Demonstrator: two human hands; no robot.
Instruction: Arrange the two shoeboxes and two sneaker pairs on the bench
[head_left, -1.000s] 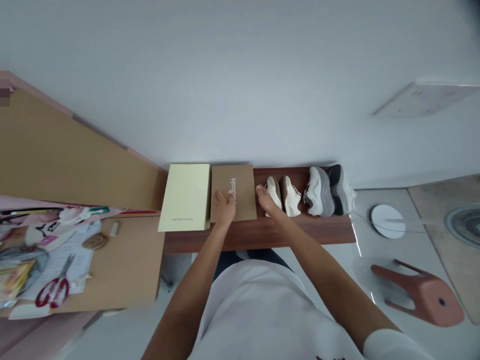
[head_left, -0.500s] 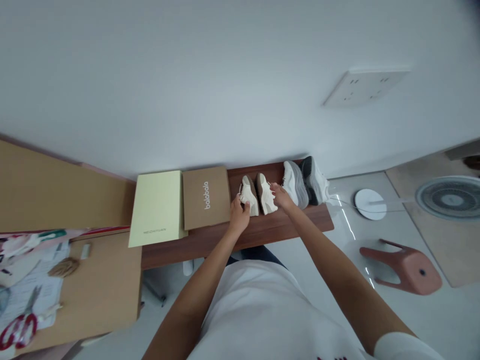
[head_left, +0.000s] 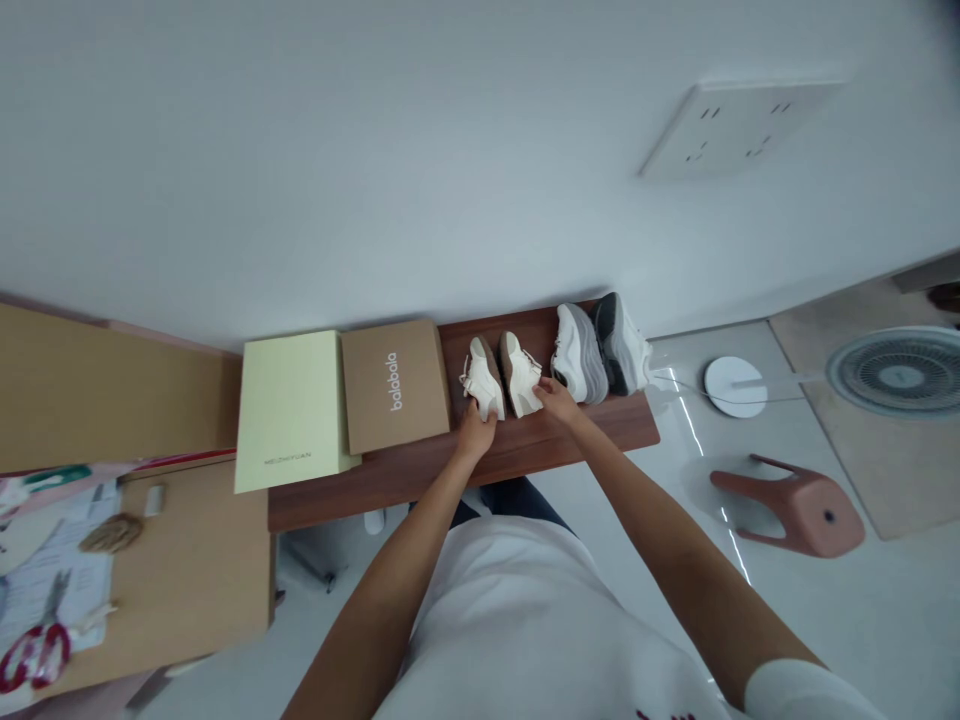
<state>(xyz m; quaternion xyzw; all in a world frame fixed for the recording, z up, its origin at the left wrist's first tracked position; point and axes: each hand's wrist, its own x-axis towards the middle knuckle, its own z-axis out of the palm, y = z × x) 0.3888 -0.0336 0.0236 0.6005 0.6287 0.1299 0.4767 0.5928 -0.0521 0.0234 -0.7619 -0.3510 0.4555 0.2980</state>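
Note:
Two small cream sneakers with brown soles lie on their sides on a reddish-brown wooden bench [head_left: 480, 465], soles facing each other. My left hand [head_left: 477, 432] is closed round the heel end of the left cream sneaker [head_left: 485, 382], thumb on its near side. At the right cream sneaker [head_left: 520, 372], my right hand [head_left: 558, 402] pinches the heel end with thumb and fingertips. Just right of that hand lies a larger pair: a white and grey sneaker [head_left: 577, 355] and a white sneaker with a dark sole [head_left: 622, 345].
Left of the cream sneakers sit a brown shoebox [head_left: 394, 390] and a pale yellow box [head_left: 291, 405]. Further left, red-handled scissors [head_left: 37, 650] lie on cardboard [head_left: 199, 560]. A pink stool [head_left: 810, 510] and a fan [head_left: 900, 375] stand at right. A socket plate [head_left: 742, 125] is on the wall.
My left hand has slid down to the heel of the left sneaker. My right hand has moved toward the right sneaker's heel. The whole view has shifted slightly.

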